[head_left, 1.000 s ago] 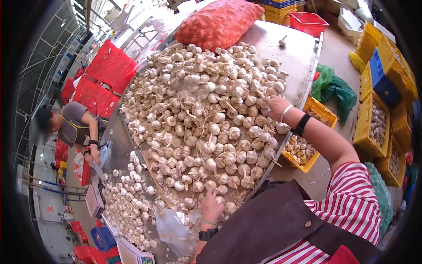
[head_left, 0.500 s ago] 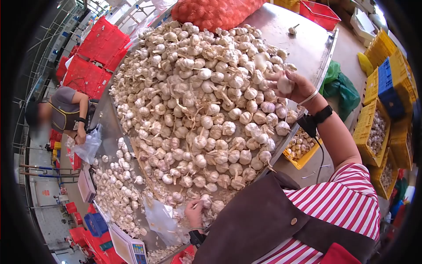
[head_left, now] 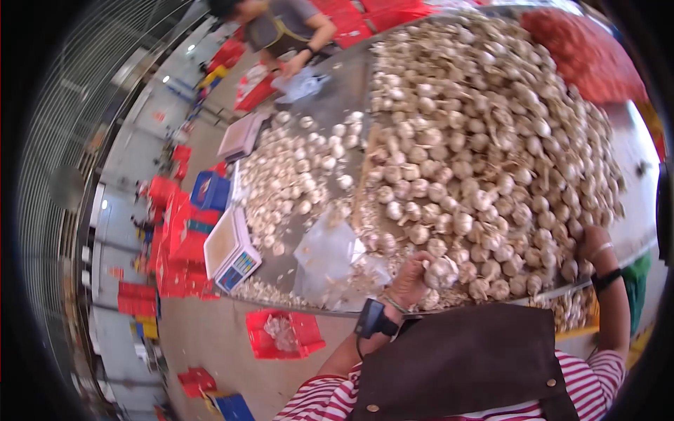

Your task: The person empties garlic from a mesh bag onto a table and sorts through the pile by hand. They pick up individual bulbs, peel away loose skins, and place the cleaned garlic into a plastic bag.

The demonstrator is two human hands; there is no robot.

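My left hand (head_left: 408, 282) is closed on a garlic bulb (head_left: 441, 273) at the near edge of the metal table. Beyond it rises a big pile of garlic bulbs (head_left: 477, 147), many with stalks. My right hand (head_left: 597, 243) is at the pile's right edge, close to the bulbs; its fingers are blurred and partly hidden, so what they hold does not show. To the left, past a wooden strip (head_left: 365, 182), lie whiter garlic bulbs (head_left: 298, 158). A clear plastic bag (head_left: 326, 256) rests among loose skins beside my left hand.
Two scales (head_left: 230, 249) stand along the table's left edge. A red net sack (head_left: 583, 52) lies at the far right. Another person (head_left: 291, 31) handles a plastic bag across the table. Below the near edge are a red crate (head_left: 284, 333) and a yellow crate of garlic (head_left: 576, 309).
My view has swung left, bringing the scales and floor in. My left hand now holds a bulb up more plainly. My right hand, earlier holding a bulb above the pile, is lower at its edge.
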